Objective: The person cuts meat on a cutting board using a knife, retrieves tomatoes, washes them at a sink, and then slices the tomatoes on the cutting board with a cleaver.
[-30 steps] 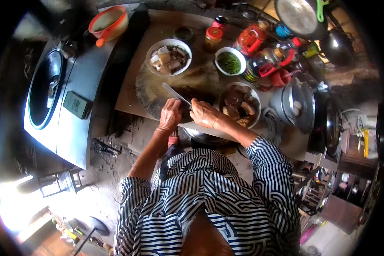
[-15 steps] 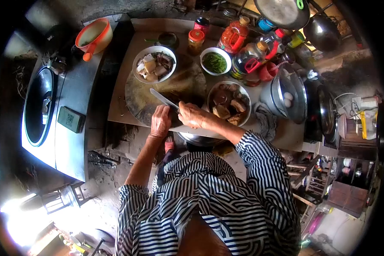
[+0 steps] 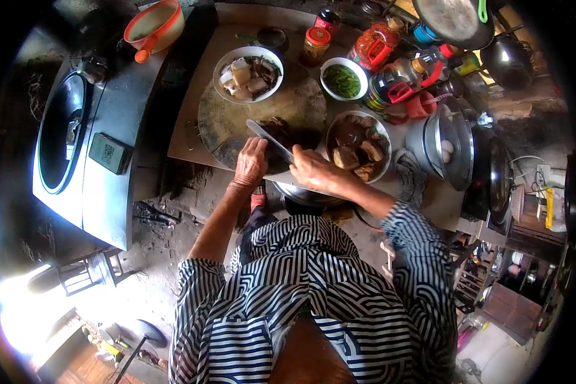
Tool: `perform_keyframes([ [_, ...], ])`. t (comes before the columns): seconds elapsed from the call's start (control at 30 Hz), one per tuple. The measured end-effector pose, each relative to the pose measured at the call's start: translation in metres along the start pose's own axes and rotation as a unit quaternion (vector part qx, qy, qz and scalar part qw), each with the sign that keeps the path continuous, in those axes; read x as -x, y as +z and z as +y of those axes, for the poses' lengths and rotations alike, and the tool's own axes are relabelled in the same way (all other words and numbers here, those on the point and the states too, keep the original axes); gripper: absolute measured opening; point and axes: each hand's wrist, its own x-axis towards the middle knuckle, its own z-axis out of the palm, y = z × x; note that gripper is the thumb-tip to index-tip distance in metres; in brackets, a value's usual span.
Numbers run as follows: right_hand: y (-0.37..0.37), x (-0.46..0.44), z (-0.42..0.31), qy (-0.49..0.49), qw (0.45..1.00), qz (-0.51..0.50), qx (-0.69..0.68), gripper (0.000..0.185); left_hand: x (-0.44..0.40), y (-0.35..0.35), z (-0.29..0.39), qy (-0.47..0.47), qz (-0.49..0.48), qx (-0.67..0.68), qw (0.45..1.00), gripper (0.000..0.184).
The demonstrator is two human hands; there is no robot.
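My right hand (image 3: 315, 170) is wrapped round the handle of a kitchen knife (image 3: 267, 136), whose blade points up and left over a round wooden chopping board (image 3: 237, 131). My left hand (image 3: 252, 159) lies at the board's near edge, fingers curled close beside the blade. What is under those fingers is hidden. Dark chopped food (image 3: 279, 126), which looks like meat, lies by the blade. Beyond the board's centre stands a white bowl of pale chunks and dark strips (image 3: 248, 74). To the right of my right hand is a bowl of browned meat pieces (image 3: 358, 147).
A bowl of chopped greens (image 3: 344, 79), a red-lidded jar (image 3: 316, 45) and large bottles (image 3: 373, 46) stand at the back. Right of the meat are a grey cloth (image 3: 409, 176) and a metal basin with eggs (image 3: 446, 148). A stove counter (image 3: 112, 96) stands left.
The whole view has shifted, so the table things sit further right and higher. The knife and both hands stay close together at the board; more of the dark chopped food shows beside the blade.
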Motion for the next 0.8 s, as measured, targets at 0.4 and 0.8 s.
perform_keyframes([
  [0.4,-0.038,0.016,-0.018,0.09,0.991,-0.004,-0.097,0.025,0.004,-0.003,0.002,0.018,-0.005,-0.019,1.0,0.014],
  [0.8,-0.027,0.018,-0.017,0.117,0.979,-0.046,-0.157,0.024,0.001,-0.004,-0.002,0.023,-0.014,-0.009,1.0,0.013],
])
